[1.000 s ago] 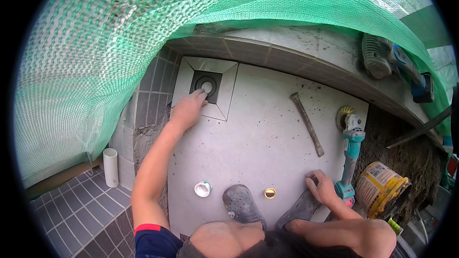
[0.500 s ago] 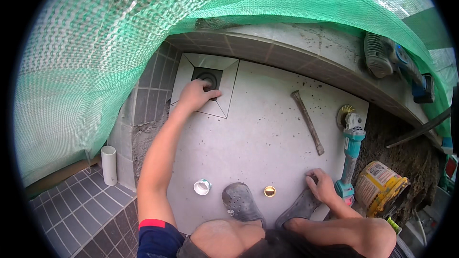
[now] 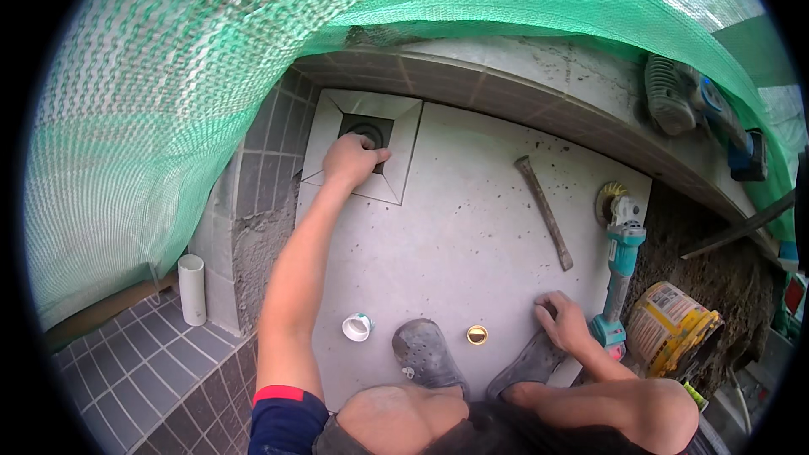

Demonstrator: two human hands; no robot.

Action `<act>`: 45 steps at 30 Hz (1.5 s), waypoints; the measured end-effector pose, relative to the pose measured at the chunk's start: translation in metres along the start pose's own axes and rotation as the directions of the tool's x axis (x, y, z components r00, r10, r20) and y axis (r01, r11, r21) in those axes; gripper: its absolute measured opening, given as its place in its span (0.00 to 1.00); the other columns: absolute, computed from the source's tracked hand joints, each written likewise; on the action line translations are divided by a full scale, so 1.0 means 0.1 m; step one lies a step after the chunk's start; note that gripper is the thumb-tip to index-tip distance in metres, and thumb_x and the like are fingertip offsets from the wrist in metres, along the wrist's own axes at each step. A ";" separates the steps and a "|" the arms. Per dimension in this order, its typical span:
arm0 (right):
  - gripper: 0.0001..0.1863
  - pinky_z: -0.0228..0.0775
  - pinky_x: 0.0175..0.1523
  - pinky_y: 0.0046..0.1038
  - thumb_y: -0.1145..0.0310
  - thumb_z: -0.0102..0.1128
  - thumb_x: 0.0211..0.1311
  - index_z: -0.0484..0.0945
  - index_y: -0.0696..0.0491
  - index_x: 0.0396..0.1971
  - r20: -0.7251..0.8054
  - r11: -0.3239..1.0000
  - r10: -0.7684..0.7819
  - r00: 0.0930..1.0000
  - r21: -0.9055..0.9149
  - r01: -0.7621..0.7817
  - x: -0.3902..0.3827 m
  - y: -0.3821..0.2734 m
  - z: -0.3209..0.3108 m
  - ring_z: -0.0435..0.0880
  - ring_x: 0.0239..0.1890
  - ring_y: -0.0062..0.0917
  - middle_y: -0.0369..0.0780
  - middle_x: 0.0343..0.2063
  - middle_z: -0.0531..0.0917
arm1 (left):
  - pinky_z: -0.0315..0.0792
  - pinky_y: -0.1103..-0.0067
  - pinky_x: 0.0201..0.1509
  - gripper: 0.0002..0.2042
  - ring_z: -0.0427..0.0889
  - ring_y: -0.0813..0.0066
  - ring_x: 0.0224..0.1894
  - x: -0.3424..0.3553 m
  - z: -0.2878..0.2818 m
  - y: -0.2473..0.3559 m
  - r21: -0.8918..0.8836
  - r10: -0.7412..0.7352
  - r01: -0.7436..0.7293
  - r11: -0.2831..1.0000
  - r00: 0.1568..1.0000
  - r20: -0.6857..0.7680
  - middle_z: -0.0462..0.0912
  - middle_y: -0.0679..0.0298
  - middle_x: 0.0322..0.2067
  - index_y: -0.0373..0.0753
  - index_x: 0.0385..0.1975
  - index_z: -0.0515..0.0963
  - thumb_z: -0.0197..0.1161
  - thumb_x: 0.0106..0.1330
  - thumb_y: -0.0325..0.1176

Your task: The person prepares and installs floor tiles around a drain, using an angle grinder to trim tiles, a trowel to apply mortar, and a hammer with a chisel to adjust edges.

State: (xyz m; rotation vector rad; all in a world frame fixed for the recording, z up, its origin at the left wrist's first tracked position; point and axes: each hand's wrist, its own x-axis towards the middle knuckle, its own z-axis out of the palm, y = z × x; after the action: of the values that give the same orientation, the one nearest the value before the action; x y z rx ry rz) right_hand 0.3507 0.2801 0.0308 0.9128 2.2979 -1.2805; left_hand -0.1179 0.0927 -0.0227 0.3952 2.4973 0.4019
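At 11 o'clock the left hand [image 3: 352, 158] reaches into the square drain [image 3: 379, 129], fingertips hidden, so I cannot tell its grip; at 4 o'clock the right hand [image 3: 563, 320] hangs half-open, perhaps for balance

Left arm [image 3: 293, 286] extended, left hand [image 3: 350, 162] apparently curled, right hand [image 3: 566, 323] half-bent

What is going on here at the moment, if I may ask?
The person's left hand is at what looks like a dark square drain, its fingertips partly hidden. The right hand is near the right shoe, with nothing visible in it. A metal bar lies untouched on the pale slab.
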 end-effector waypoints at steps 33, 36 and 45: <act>0.10 0.76 0.46 0.39 0.67 0.63 0.66 0.81 0.58 0.38 0.054 1.000 0.014 0.998 0.007 -0.014 0.16 -0.04 -0.02 0.84 0.39 0.46 0.50 0.34 0.84 | 0.77 0.63 0.42 0.23 0.87 0.52 0.36 0.16 0.06 -0.07 0.013 0.056 -0.056 0.998 0.998 -0.030 0.88 0.50 0.31 0.32 0.30 0.86 0.72 0.59 0.52; 0.10 0.76 0.46 0.39 0.66 0.63 0.66 0.81 0.58 0.38 0.042 1.000 -0.003 0.999 0.014 0.002 0.17 -0.03 -0.02 0.84 0.38 0.46 0.50 0.34 0.84 | 0.76 0.63 0.48 0.23 0.85 0.51 0.45 0.09 0.09 -0.04 0.019 0.053 -0.052 0.998 0.998 -0.038 0.87 0.48 0.40 0.34 0.36 0.86 0.70 0.62 0.53; 0.10 0.76 0.48 0.37 0.66 0.63 0.66 0.82 0.58 0.40 0.066 1.000 -0.004 0.998 -0.017 0.005 0.12 0.04 -0.05 0.85 0.41 0.45 0.49 0.36 0.85 | 0.76 0.66 0.51 0.12 0.84 0.53 0.44 -0.24 0.17 -0.24 -0.333 0.112 -0.276 0.902 0.893 -0.436 0.85 0.53 0.39 0.34 0.37 0.86 0.67 0.66 0.38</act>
State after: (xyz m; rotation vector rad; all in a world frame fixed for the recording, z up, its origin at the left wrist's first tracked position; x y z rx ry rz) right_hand 0.3449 0.2897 0.0242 0.8471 2.2580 -1.2718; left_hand -0.0936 0.0655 -0.0337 0.4402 2.6879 1.1495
